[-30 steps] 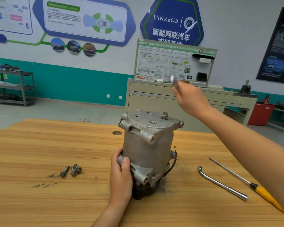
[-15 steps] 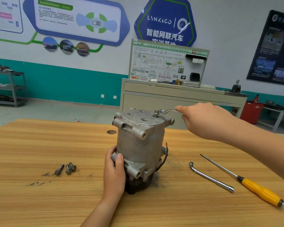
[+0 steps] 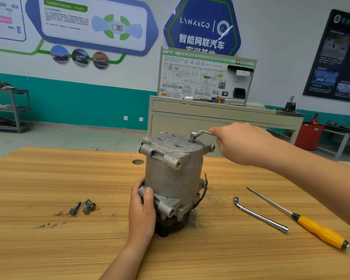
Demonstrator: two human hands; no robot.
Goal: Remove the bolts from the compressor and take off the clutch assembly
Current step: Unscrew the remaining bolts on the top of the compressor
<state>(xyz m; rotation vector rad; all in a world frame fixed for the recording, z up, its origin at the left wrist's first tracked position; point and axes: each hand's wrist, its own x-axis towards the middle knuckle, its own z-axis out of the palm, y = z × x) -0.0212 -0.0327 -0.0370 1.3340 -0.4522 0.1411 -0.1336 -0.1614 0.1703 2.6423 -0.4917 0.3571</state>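
The left hand (image 3: 141,209) comes up from the bottom edge, thumb and fingers curled round the compressor (image 3: 172,178) near its base. The right arm (image 3: 311,178) stretches in from the right, and the right hand (image 3: 240,144), knuckles up, grips the wrench (image 3: 202,133).

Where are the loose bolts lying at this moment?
Head view: the three loose bolts lie together on the wooden table, left of the compressor and the left hand.

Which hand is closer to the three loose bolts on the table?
Left. The left hand grips the compressor right of the bolts; the right hand holds a wrench at its top, farther away.
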